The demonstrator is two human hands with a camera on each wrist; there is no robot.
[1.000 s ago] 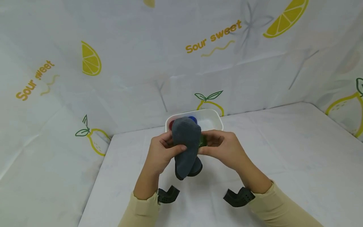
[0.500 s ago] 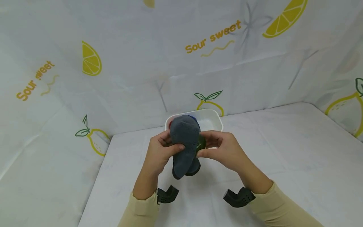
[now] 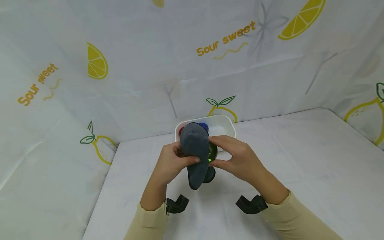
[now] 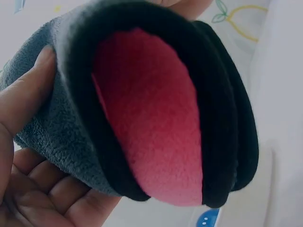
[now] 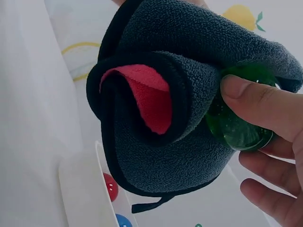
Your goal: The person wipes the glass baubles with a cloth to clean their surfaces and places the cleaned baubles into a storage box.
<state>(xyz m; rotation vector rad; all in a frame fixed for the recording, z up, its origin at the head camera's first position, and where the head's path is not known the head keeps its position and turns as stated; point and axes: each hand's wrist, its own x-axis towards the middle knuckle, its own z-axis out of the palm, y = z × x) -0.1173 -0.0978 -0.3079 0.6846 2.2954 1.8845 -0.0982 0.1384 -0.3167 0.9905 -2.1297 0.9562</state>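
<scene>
Both hands are gripping the grey fleece pouch with red lining (image 3: 196, 150) above the table: left hand (image 3: 172, 163) clutching its side, right hand (image 3: 237, 158) pinching a glossy green ball (image 5: 239, 125) against it. Keeping the mouth spread should help.

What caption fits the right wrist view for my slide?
Right hand presses a green ball against a grey fleece pouch with red lining, above a white tray.
</scene>
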